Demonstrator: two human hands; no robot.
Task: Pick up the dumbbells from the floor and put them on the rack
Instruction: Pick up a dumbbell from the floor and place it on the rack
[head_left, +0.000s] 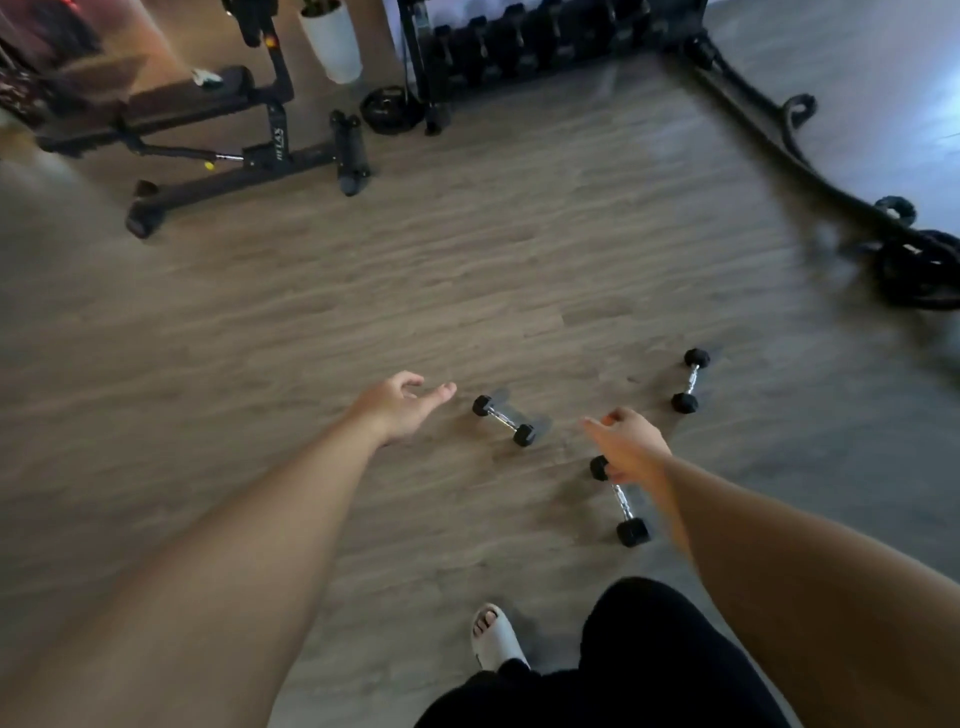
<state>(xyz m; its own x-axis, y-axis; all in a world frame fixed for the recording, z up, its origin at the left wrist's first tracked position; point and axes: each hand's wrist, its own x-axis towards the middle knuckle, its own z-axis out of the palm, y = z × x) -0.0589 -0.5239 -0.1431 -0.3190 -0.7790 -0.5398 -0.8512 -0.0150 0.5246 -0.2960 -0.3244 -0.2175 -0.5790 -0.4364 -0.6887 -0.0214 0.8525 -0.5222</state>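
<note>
Dumbbells, three of them, small with black hexagonal rubber heads and chrome handles, lie on the grey-brown wood-plank floor. The middle dumbbell lies at a slant, just beyond the fingertips of the left hand. That hand is spread, palm turned inward, fingers loosely curled and apart from the thumb; it holds nothing and does not touch the dumbbell. The nearest dumbbell lies below the right hand, whose fingers overlap its far head in this view. Whether they touch the head or hang above it I cannot tell. The right hand is partly curled, its fingers not closed round anything. The far dumbbell lies to the right, well apart from both hands.

At the far wall stands the black dumbbell rack, loaded with a row of dark dumbbells. A black weight bench stands to its left, and a thick black battle rope trails along the floor at the right. A foot in a white slide sandal shows at the bottom.
</note>
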